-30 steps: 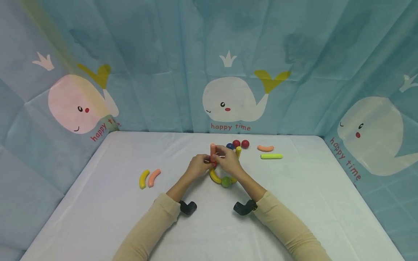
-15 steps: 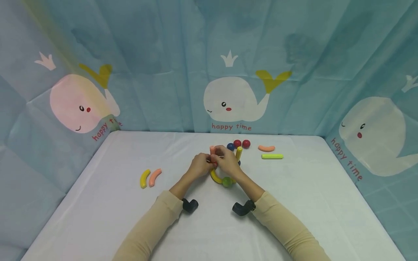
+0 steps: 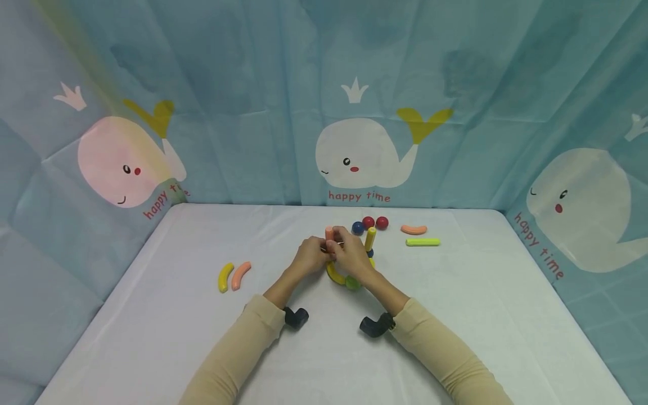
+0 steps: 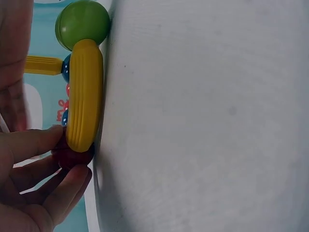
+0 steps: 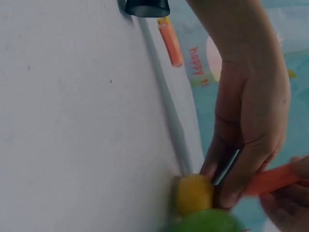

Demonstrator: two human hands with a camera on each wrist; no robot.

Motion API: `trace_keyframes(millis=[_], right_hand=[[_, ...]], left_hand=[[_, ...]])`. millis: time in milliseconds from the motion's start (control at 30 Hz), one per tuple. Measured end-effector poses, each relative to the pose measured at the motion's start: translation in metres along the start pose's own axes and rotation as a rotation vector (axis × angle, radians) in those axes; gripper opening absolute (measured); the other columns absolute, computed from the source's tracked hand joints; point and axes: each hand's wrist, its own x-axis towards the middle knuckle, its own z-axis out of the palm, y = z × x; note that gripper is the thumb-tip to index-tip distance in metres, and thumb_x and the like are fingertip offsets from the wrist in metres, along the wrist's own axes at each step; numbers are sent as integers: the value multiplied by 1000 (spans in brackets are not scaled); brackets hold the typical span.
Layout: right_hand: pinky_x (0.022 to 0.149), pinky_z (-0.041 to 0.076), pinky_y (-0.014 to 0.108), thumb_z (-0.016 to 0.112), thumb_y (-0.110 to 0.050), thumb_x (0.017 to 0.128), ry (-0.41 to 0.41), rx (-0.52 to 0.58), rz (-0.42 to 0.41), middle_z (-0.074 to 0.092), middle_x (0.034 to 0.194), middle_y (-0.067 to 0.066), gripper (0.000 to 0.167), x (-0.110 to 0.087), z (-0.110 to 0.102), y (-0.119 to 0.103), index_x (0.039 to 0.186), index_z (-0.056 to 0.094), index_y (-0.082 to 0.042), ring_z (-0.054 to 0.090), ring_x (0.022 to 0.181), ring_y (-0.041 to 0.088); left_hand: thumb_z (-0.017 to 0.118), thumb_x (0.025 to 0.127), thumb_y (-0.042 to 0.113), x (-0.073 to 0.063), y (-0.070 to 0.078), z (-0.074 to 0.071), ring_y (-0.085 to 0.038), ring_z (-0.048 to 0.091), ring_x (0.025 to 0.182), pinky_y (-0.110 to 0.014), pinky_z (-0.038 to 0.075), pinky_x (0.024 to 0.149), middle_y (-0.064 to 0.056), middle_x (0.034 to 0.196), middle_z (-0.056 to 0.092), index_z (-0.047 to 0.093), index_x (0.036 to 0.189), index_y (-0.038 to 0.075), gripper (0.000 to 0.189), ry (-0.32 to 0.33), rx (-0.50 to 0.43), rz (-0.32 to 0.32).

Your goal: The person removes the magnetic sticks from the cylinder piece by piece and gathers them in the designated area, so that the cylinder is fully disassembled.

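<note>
My left hand point(image 3: 310, 256) grips a red ball point(image 4: 72, 157) between thumb and fingers, at the end of a curved yellow stick point(image 4: 86, 96). My right hand point(image 3: 354, 256) pinches an orange stick point(image 3: 329, 233), upright over that ball; its lower end is hidden by the fingers. In the left wrist view the curved stick runs from the red ball to a green ball point(image 4: 83, 23). Another part of the joined shape rises at the right: a yellow stick point(image 3: 370, 239) stands on a blue ball point(image 3: 370, 253).
Behind the hands lie a loose blue ball point(image 3: 358, 228) and two red balls point(image 3: 382, 223). To the right are a curved orange stick point(image 3: 414, 230) and a straight yellow-green stick point(image 3: 423, 242). Curved yellow point(image 3: 225, 277) and orange point(image 3: 241, 276) sticks lie at the left on the white table point(image 3: 324, 360).
The orange stick has come down slightly over the red ball in my right hand. Both hands otherwise stay at nearly the same spot.
</note>
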Motion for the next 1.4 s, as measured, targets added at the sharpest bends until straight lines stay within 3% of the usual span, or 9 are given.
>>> trace_keyframes(millis=[200, 367, 567, 833, 1033, 1133, 1267, 1400], right_hand=[[86, 58, 41, 61, -13, 96, 133, 80, -179, 71, 102, 19, 32, 2, -16, -30, 121, 57, 5, 70, 93, 30], [88, 57, 39, 67, -12, 92, 106, 112, -199, 72, 102, 16, 26, -1, -27, -40, 114, 64, 2, 70, 94, 27], [84, 58, 40, 71, -9, 88, 97, 128, -248, 72, 101, 15, 26, -10, -47, -35, 111, 67, 1, 70, 91, 26], [82, 58, 34, 72, -12, 87, 121, 38, -214, 72, 99, 9, 24, -27, -86, -15, 109, 70, -4, 68, 91, 20], [79, 56, 20, 73, -9, 86, 136, -43, -162, 72, 98, 10, 24, -36, -111, 9, 109, 71, -2, 68, 89, 21], [78, 58, 26, 74, -8, 85, 130, -116, -144, 73, 98, 10, 25, -39, -122, 26, 108, 71, -2, 68, 87, 22], [81, 57, 44, 75, -7, 83, 77, -214, -126, 73, 103, 14, 25, -41, -132, 50, 108, 72, -1, 70, 85, 26], [81, 56, 46, 75, -6, 82, 7, -326, -107, 70, 115, 18, 28, -43, -142, 73, 109, 71, 1, 69, 87, 27]], left_hand=[[73, 86, 15, 2, 2, -4, -19, 69, 85, -30, 56, 73, -11, 97, 75, 73, 97, 0, 18, 0, 17, -25], [73, 87, 16, 4, 2, -5, -18, 67, 84, -28, 56, 71, -10, 100, 75, 74, 103, 2, 22, -20, 20, -44], [72, 87, 16, 4, -1, 0, -18, 67, 90, -28, 56, 76, -10, 104, 74, 70, 115, 2, 32, -28, 13, -71], [73, 87, 17, 3, 2, 3, -19, 64, 96, -32, 55, 87, -11, 110, 71, 69, 118, 3, 34, -42, 29, -112], [72, 88, 17, 2, 3, 3, -20, 62, 98, -33, 55, 90, -10, 112, 70, 68, 119, 5, 34, -35, 25, -128], [73, 87, 17, 1, 4, 3, -20, 62, 98, -33, 55, 90, -10, 112, 70, 68, 119, 5, 34, -31, 18, -130], [73, 87, 16, 0, 5, 3, -21, 61, 98, -33, 55, 90, -10, 111, 70, 69, 118, 5, 33, -24, 17, -133], [73, 87, 17, 1, 5, 4, -21, 61, 98, -33, 55, 90, -10, 111, 69, 69, 117, 6, 33, -24, 17, -135]])
